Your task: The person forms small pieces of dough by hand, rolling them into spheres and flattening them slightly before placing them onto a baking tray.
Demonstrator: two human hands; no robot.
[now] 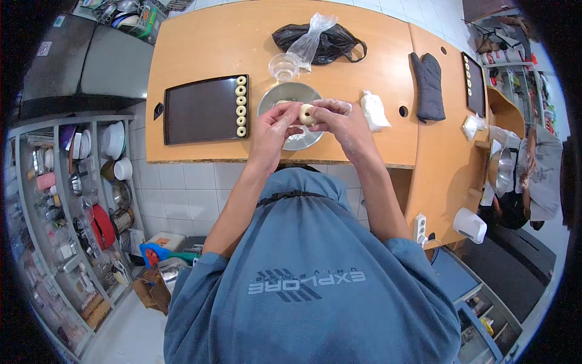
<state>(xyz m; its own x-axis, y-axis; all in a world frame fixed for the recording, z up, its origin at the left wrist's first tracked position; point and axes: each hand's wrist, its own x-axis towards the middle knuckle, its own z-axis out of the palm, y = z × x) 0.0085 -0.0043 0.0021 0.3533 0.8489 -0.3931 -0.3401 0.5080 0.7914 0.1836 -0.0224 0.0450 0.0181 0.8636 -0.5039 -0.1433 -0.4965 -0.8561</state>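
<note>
A small pale ring of dough (307, 114) is held up between my two hands, with its dark hole showing. My left hand (274, 124) pinches its left side, and my right hand (341, 123) grips it from the right with floury fingers. Both hands are over a round metal bowl (277, 93), whose contents they mostly hide. To the left lies a dark baking tray (197, 113). Several similar dough rings (241, 110) stand in a single column along its right edge.
Behind the bowl are a clear plastic cup (283, 67), a clear bag (311, 39) and a black plastic bag (339, 45). A bag of white powder (374, 111) lies right, with a dark oven mitt (429, 88) beyond. At far right, another person (539, 170) stands by a second tray (474, 79).
</note>
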